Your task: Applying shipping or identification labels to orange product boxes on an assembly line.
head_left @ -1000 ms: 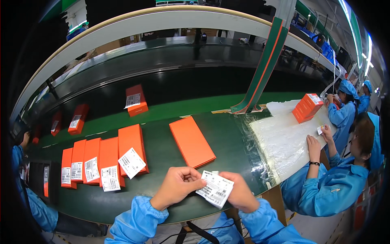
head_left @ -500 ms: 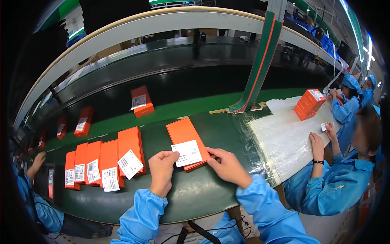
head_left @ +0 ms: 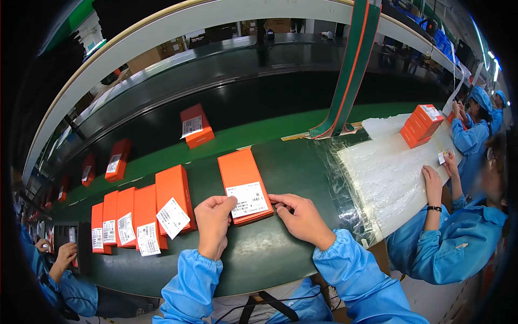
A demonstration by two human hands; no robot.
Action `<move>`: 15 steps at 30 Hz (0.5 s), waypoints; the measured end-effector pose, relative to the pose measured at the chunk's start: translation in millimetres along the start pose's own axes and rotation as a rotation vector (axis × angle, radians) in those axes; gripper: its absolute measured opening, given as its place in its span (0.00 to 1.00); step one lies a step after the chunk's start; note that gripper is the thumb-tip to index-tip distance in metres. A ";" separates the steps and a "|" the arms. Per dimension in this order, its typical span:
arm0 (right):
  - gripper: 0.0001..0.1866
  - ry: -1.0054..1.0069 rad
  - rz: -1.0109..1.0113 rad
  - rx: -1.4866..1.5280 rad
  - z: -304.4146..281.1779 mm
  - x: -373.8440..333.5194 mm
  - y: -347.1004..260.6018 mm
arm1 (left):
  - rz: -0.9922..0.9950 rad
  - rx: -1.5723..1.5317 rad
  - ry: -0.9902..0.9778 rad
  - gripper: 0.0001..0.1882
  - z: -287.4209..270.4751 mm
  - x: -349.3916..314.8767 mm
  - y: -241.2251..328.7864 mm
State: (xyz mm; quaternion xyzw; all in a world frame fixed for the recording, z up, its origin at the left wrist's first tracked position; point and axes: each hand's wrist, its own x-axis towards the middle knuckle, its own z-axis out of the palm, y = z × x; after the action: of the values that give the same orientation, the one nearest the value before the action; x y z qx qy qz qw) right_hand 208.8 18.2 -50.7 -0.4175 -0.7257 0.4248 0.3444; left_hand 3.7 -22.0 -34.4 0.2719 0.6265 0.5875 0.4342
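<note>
Head view: white label (head_left: 247, 198) on an orange box (head_left: 240, 166), one hand at each side

From where I stand, the orange box lies flat on the green counter (head_left: 259, 259), right in front of the person in blue sleeves. The printed white label sits across the near part of its top, roughly in line with the box edges.

The left hand (head_left: 213, 221) has its grip closed – thumb pressed on the label's left edge, the other fingers curled under. The right hand (head_left: 304, 218) is at the opposite side, fingers half bent, thumb a little apart from the forefinger, whose tip is at the label's right edge; I cannot tell whether that grip has hold of anything.

To the left, five orange boxes (head_left: 127, 204) lie side by side in a row, each with a white label at its near end – the one on the rightmost box tilted askew. More labelled boxes (head_left: 201, 140) are scattered in a line farther back.

On the right, a stack of orange boxes (head_left: 421, 128) stands on a white sheet (head_left: 377, 173), and a co-worker (head_left: 445, 243) wearing a black wristband (head_left: 434, 208) holds up a small white slip (head_left: 442, 157).
</note>
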 end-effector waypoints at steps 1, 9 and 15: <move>0.17 0.001 0.006 -0.004 -0.3 0.3 -0.3 | 0.002 0.010 -0.003 0.05 0.3 0.3 0.5; 0.18 0.016 -0.009 -0.006 1.1 1.2 2.3 | 0.000 -0.011 -0.024 0.06 1.5 2.2 2.1; 0.18 0.016 -0.011 -0.003 0.9 0.0 0.2 | 0.061 -0.026 0.006 0.06 6.6 3.8 -6.3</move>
State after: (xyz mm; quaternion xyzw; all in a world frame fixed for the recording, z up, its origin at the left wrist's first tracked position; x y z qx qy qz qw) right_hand 208.2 18.0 -51.3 -0.4176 -0.7256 0.4186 0.3520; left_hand 8.7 -16.4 -41.0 0.2833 0.6115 0.6094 0.4176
